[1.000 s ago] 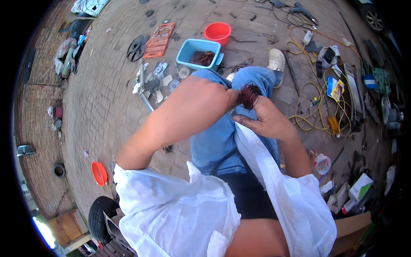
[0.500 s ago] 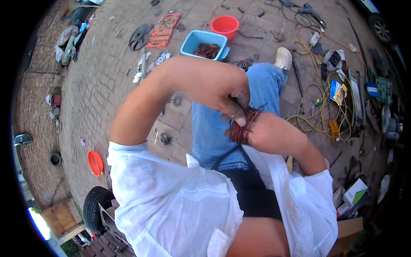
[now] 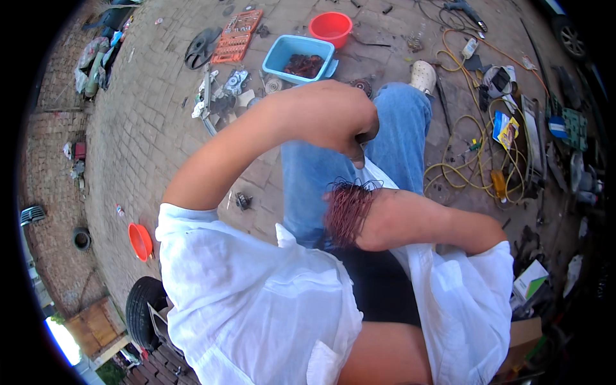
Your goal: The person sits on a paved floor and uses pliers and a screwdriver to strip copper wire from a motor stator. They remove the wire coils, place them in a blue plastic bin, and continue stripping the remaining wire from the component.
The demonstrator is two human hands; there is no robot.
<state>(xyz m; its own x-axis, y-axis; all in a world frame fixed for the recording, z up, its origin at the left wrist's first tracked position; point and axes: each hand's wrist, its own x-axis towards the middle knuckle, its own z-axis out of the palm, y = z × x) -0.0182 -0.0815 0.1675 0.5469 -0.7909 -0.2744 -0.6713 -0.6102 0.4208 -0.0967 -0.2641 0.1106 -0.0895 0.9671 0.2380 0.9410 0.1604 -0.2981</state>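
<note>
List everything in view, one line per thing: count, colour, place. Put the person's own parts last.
Copper wire bundle: one, reddish-brown, over the lap, at the right hand.
Tub: one, light blue, on the paving ahead, dark reddish scrap inside.
Bucket: one, red, beyond the tub.
Socket tray: one, orange, left of the tub.
Cable: one tangle, yellow, on the ground at right.
Bowl: one, orange, on the paving at lower left.
Tyre: one, black, lower left.
Shoe: one, pale, at the end of the jeans leg.
Left hand: raised above the wire, fist closed round a dark tool that is barely visible.
Right hand: mostly hidden behind the wire bundle; fingers not visible.
</note>
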